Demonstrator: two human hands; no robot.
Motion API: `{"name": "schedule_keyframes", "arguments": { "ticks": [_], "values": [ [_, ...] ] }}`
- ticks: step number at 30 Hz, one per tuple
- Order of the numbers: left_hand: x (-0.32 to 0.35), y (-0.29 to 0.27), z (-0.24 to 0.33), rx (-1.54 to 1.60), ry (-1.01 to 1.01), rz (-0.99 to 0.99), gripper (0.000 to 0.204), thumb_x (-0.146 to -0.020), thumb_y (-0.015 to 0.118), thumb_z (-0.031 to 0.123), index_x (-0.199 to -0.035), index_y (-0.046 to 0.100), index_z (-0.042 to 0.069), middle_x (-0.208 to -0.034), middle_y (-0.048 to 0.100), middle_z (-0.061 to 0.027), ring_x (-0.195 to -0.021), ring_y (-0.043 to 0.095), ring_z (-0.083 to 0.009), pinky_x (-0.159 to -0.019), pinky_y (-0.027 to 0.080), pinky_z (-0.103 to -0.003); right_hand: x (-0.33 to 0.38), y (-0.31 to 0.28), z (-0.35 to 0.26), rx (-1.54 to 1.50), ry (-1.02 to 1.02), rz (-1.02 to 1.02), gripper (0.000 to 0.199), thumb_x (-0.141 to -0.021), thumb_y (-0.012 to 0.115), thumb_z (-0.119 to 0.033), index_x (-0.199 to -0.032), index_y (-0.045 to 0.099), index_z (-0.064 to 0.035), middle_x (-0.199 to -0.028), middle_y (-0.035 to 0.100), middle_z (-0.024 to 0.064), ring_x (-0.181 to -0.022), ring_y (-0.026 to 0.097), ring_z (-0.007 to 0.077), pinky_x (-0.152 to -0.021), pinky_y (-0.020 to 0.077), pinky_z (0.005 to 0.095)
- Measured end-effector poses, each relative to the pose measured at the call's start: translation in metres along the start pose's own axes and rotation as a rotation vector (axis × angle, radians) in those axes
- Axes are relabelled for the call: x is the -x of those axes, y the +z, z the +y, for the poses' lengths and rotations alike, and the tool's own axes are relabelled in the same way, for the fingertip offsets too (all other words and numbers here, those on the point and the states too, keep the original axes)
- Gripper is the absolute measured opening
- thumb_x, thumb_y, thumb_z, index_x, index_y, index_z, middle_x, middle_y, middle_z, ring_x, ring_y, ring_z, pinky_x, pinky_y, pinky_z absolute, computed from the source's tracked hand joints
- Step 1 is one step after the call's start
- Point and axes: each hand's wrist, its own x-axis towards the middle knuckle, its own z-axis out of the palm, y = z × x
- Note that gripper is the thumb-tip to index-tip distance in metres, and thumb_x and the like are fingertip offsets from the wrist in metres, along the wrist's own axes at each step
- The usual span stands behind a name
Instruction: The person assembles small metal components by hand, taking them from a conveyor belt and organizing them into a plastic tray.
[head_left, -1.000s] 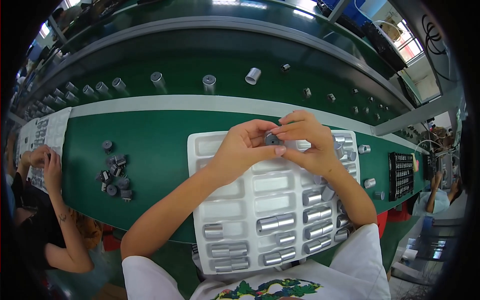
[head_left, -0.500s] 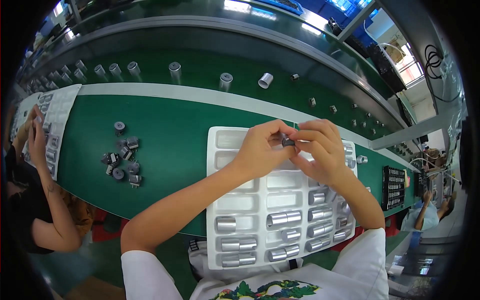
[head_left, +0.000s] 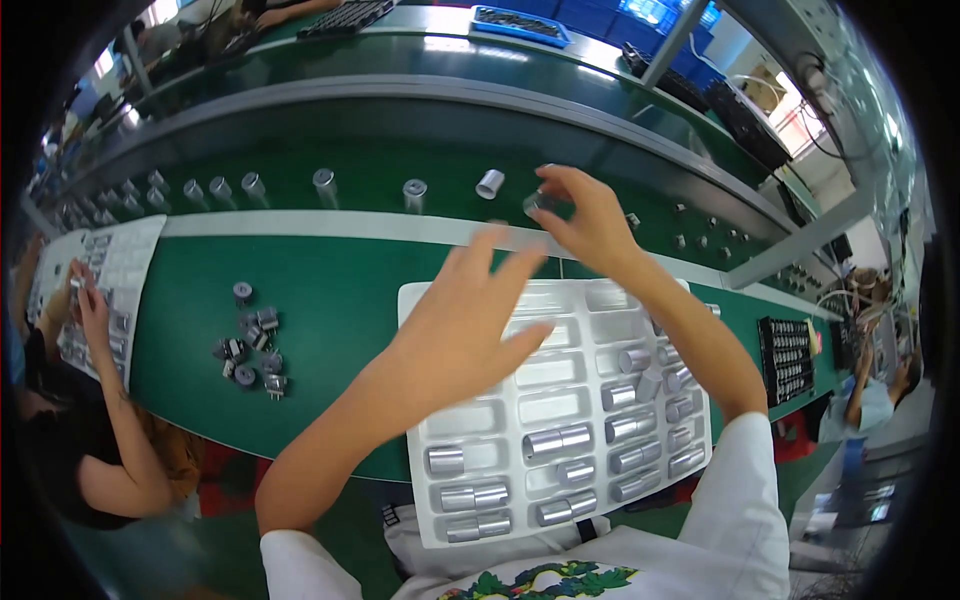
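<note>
Over the strip beyond the table edge, my right hand (head_left: 590, 225) curls its thumb and fingers around a small silvery part (head_left: 538, 204), too blurred to tell its exact kind. My left hand (head_left: 460, 325) hovers above the white tray (head_left: 412, 470), fingers spread and nothing in it, smeared by motion. Silver cylindrical cans (head_left: 556, 441) lie in many of the tray's compartments, mostly in the near rows and right columns. Just left of my right hand, an open-ended silver can (head_left: 490, 184) lies tilted on the green strip (head_left: 450, 165).
Left of the tray, a pile of dark round parts with metal terminals (head_left: 262, 350) lies on the green table (head_left: 330, 290). Upright cans (head_left: 325, 187) stand along the strip. A black rack (head_left: 785, 365) is at right. Another person's hands (head_left: 92, 305) work over a tray at left.
My hands have parted from around a small dark part. The right has reached forward to the strip; the left has opened over the tray. The whole view has shifted slightly.
</note>
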Motion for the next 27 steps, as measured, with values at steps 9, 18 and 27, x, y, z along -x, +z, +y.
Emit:
{"name": "schedule_keyframes", "arguments": {
  "ticks": [9, 18, 27],
  "values": [
    [0.116, -0.024, 0.037, -0.155, -0.099, -0.431, 0.031, -0.086, 0.072, 0.022, -0.114, 0.067, 0.011, -0.117, 0.061, -0.0111, -0.098, 0.062, -0.0297, -0.08, 0.054, -0.039, -0.068, -0.013, 0.058, -0.027, 0.059, -0.478, 0.041, -0.082, 0.074, -0.026, -0.113, 0.066, -0.0003, -0.109, 0.068, 0.0162, -0.099, 0.066, 0.0299, -0.088, 0.0535, 0.0376],
    [0.121, -0.007, 0.033, -0.265, 0.072, -0.414, 0.031, -0.08, 0.075, 0.013, -0.109, 0.068, 0.007, -0.113, 0.066, -0.0086, -0.102, 0.062, -0.0285, -0.083, 0.055, -0.038, -0.089, 0.003, 0.096, 0.456, -0.031, -0.827, 0.043, -0.088, 0.061, -0.005, -0.13, 0.062, -0.0049, -0.122, 0.063, 0.0161, -0.118, 0.058, 0.0324, -0.104, 0.0458, 0.042],
    [0.055, -0.001, 0.033, 0.533, -0.183, -0.356, 0.034, -0.085, 0.074, 0.002, -0.118, 0.065, 0.004, -0.109, 0.066, -0.0107, -0.094, 0.066, -0.0191, -0.077, 0.055, -0.029, -0.013, -0.048, 0.049, -1.234, 0.527, -0.283, 0.038, -0.097, 0.064, -0.017, -0.132, 0.059, -0.0045, -0.104, 0.064, 0.0093, -0.095, 0.065, 0.0174, -0.081, 0.0556, 0.0288]
  ]
}}
